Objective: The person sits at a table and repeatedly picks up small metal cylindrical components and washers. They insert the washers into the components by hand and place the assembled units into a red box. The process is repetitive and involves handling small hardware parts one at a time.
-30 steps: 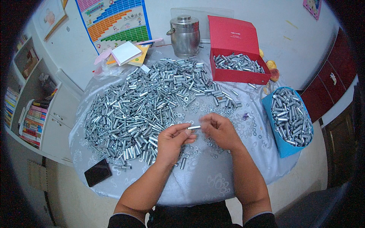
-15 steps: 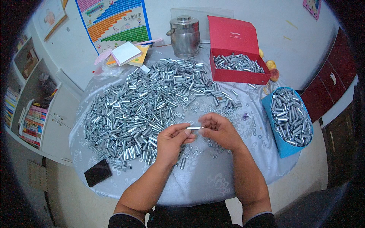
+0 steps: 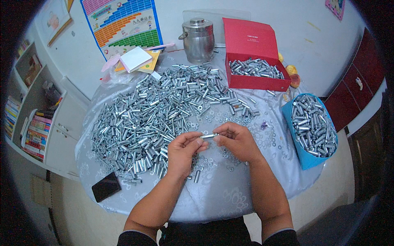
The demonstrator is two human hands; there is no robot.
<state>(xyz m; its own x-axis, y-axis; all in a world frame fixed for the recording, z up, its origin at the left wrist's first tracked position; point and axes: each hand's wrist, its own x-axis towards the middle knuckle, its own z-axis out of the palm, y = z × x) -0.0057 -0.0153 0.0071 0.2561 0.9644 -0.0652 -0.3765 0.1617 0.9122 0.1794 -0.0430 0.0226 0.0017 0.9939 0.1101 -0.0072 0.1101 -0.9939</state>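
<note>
Metal cylinder [image 3: 209, 135] above silvery patterned tablecloth [image 3: 213, 199]; bookshelf [image 3: 37, 98] left

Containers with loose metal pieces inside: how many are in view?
2: the open red box at the back right, and the blue bin at the right, nearer the person. The steel pot is closed, so its contents are hidden.

Loc.: rm. in a home. Evid.: patterned tblcloth [image 3: 219, 194]; bookshelf [image 3: 35, 99] w/ cupboard doors [image 3: 70, 119] at L; child's colour-block chart [image 3: 123, 28] on far wall [image 3: 172, 24]; fruit [image 3: 292, 70], far R; dk. red drawers [image 3: 349, 88], R.
</note>
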